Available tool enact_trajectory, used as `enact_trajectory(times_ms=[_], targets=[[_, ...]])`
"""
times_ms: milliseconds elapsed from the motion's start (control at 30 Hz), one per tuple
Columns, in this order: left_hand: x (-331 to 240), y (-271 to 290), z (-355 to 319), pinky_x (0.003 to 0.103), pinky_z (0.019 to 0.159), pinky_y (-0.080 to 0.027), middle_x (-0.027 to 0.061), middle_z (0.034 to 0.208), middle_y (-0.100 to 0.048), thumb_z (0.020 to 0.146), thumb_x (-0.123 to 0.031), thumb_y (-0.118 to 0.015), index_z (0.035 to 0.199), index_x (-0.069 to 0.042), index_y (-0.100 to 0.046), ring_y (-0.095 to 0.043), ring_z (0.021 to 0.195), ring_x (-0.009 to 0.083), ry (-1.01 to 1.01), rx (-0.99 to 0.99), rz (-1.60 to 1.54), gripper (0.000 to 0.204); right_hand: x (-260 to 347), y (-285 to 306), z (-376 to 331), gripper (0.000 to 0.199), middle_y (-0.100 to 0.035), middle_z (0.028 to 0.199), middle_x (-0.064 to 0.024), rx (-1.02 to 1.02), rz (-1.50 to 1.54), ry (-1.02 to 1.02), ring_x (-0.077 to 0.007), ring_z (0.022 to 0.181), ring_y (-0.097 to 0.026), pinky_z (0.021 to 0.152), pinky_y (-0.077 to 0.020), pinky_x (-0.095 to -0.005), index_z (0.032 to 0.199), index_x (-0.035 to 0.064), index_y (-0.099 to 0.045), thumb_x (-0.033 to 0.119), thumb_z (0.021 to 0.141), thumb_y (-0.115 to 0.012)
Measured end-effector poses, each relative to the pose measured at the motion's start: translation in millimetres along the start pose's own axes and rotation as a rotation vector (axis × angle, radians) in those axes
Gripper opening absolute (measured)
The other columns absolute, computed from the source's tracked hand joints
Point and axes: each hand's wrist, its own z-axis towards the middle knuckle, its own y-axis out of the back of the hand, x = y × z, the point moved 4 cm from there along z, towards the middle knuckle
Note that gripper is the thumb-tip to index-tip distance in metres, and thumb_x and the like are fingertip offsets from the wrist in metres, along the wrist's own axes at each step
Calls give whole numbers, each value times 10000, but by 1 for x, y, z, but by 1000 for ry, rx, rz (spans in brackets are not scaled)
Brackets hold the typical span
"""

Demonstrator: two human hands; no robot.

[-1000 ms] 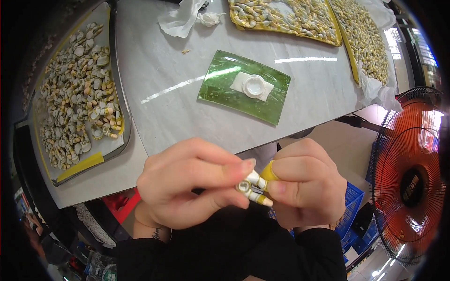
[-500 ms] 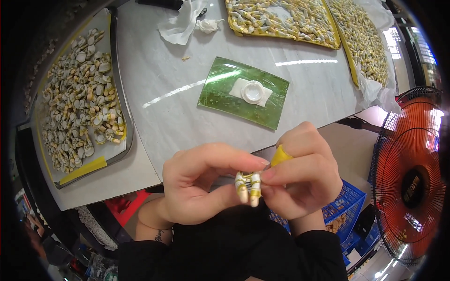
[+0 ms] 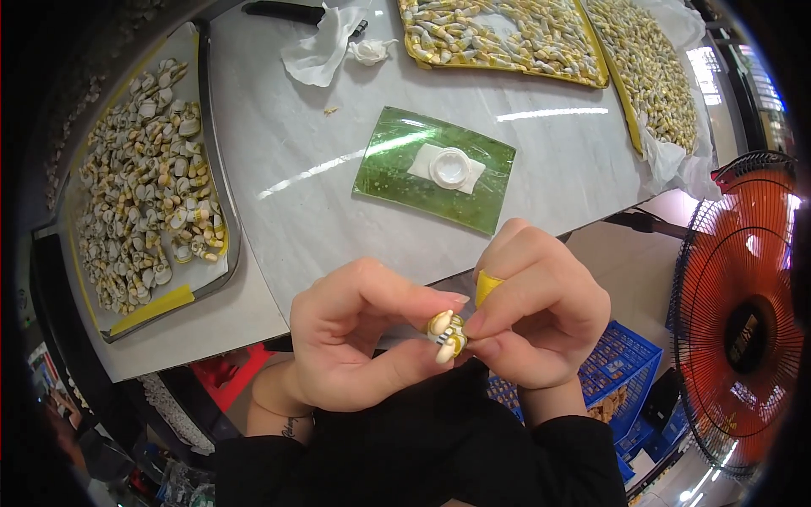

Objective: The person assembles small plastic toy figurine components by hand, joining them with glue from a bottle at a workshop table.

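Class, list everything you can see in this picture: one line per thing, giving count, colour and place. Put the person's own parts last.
Small figure: one, cream and yellow, pinched between both hands.
Grey tray: one, left of the table, heaped with many cream and yellow pieces.
Yellow-edged trays: two, far side and right, full of similar pieces.
Green mat: one, glossy, table centre.
Small dish: one, white, on a white square on the mat.
Crumpled tissues: two, white, far edge.
Dark tool: one, black, top edge.
Table: one, pale grey.
Fan: one, orange-red, right.
Crate: one, blue, on the floor.
Left hand: bare, holding the figure.
Right hand: yellow cover on one of its fingers, holding the figure.
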Motion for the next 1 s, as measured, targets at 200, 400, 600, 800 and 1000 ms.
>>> enact_trajectory(times_ms=[200,400,600,800,1000], targets=[[-8,-2,5,263,782,-495,137,911,-637,762,83,-640,978,59,-560,-624,858,157,25,20,-18,232,12,4,9,169,-587,766,-55,57,-42,-15,-166,672,-536,572,-414,-255,823,34,-646,-23,670,-688],[-2,-6,7,293,771,-511,144,937,-624,785,77,-617,982,63,-555,-613,864,173,76,12,-9,207,17,14,11,135,-616,818,-66,125,-6,-27,-181,723,-554,626,-444,-262,870,14,-628,-14,739,-649],[2,-6,1,310,717,-544,152,888,-638,757,51,-650,914,40,-544,-642,800,191,100,-45,60,190,23,14,-1,121,-618,849,-53,141,22,-29,-140,740,-541,620,-432,-236,895,20,-625,17,776,-636],[2,-6,-2,312,725,-540,164,893,-638,751,60,-644,934,50,-547,-642,790,195,97,-10,87,207,30,16,-1,79,-626,804,-78,116,37,-100,-184,743,-566,664,-433,-275,820,0,-630,-9,744,-649],[-4,-15,7,294,818,-496,129,960,-628,814,58,-593,1031,50,-539,-619,886,174,160,97,13,224,23,20,6,93,-623,797,-80,138,63,-59,-185,725,-568,645,-439,-273,823,5,-632,-9,733,-652]])
